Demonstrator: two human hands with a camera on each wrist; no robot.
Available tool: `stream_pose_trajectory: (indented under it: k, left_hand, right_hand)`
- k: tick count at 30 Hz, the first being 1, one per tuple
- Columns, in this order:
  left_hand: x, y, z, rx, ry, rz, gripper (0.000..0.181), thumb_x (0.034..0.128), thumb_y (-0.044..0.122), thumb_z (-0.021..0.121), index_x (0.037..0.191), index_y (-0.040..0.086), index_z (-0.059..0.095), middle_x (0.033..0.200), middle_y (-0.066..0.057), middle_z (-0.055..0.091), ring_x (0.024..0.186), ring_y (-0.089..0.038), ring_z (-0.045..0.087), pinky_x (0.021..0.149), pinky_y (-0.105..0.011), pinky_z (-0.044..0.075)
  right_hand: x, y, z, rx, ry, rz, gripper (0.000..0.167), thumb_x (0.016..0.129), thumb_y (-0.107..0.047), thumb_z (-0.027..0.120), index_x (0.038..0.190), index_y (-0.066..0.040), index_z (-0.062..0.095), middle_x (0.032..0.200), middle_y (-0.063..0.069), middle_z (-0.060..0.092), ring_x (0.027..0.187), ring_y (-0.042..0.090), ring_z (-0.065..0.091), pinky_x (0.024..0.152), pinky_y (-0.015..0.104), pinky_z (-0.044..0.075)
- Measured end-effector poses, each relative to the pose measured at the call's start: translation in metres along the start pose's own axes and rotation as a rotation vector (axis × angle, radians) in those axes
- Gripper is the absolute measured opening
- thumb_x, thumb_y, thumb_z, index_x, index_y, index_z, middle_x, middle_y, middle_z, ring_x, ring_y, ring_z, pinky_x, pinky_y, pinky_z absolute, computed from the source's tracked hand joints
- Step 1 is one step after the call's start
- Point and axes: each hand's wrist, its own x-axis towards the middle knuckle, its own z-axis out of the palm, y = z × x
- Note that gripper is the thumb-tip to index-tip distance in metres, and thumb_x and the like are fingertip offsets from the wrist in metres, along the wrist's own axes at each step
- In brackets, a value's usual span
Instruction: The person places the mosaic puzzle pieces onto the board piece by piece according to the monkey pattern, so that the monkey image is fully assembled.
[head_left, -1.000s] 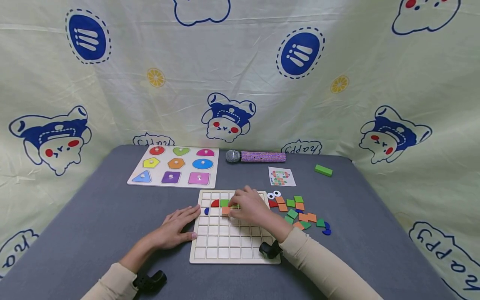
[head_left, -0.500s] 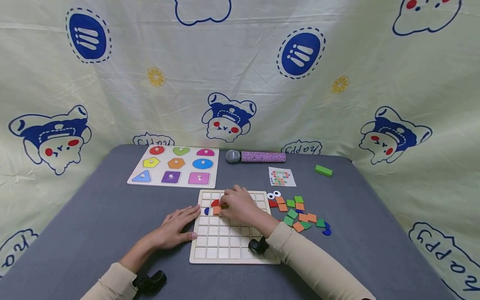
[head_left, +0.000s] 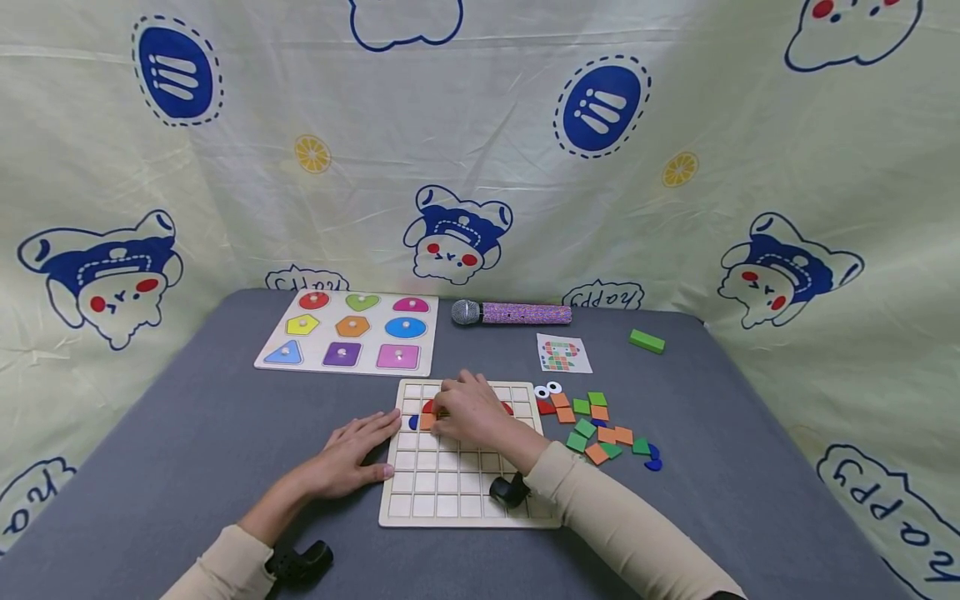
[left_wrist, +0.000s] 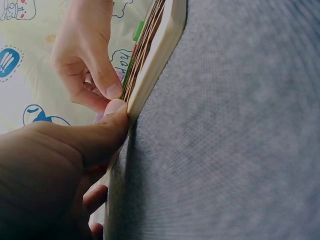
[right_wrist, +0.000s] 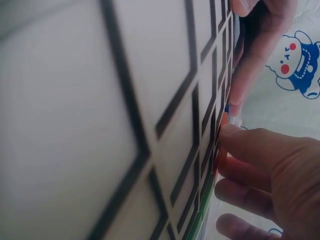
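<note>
My left hand point(head_left: 347, 461) rests against the left edge of the wooden grid board point(head_left: 423, 506), fingers extended and thumb touching the rim. My right hand point(head_left: 474, 410) reaches over the upper left of the board and pinches an orange square tile point(head_left: 427, 422). In the right wrist view the orange tile point(right_wrist: 224, 120) is under the thumb and a finger, close to the grid. A blue half-round piece point(head_left: 413, 422) lies just left of it, and a red piece point(head_left: 428, 407) just above. Another red piece point(head_left: 507, 408) shows beyond the right hand, which hides other tiles.
Loose orange, green, red and blue tiles point(head_left: 606, 435) and two white rings point(head_left: 553, 387) lie right of the board. Behind are a pattern card point(head_left: 564, 354), a green block point(head_left: 647, 341), a glittery microphone point(head_left: 525, 314) and a shape puzzle board point(head_left: 315, 362).
My right hand has moved left across the board with the orange tile, which now sits beside the blue piece. My left hand has stayed in place.
</note>
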Motion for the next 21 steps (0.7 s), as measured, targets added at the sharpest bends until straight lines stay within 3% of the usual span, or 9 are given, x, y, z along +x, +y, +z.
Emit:
stream_pose_trajectory:
  k: [10, 21]
  left_hand:
    - [0.0, 0.0, 0.001, -0.002, 0.002, 0.003, 0.069, 0.0904, 0.035, 0.061, 0.147, 0.008, 0.032, 0.156, -0.011, 0.027, 0.143, -0.039, 0.02, 0.108, -0.066, 0.012]
    - [-0.001, 0.001, 0.001, -0.009, 0.009, 0.014, 0.069, 0.0903, 0.033, 0.061, 0.147, 0.007, 0.032, 0.156, -0.012, 0.027, 0.143, -0.039, 0.021, 0.108, -0.065, 0.012]
  right_hand:
    - [-0.006, 0.008, -0.003, 0.019, 0.021, 0.014, 0.024, 0.081, -0.038, 0.073, 0.098, -0.022, 0.074, 0.097, -0.005, 0.064, 0.089, 0.016, 0.047, 0.076, 0.031, 0.035]
    - [-0.026, 0.055, -0.017, 0.096, 0.072, 0.093, 0.026, 0.081, -0.032, 0.074, 0.101, -0.017, 0.073, 0.098, 0.0, 0.062, 0.092, 0.019, 0.047, 0.079, 0.037, 0.036]
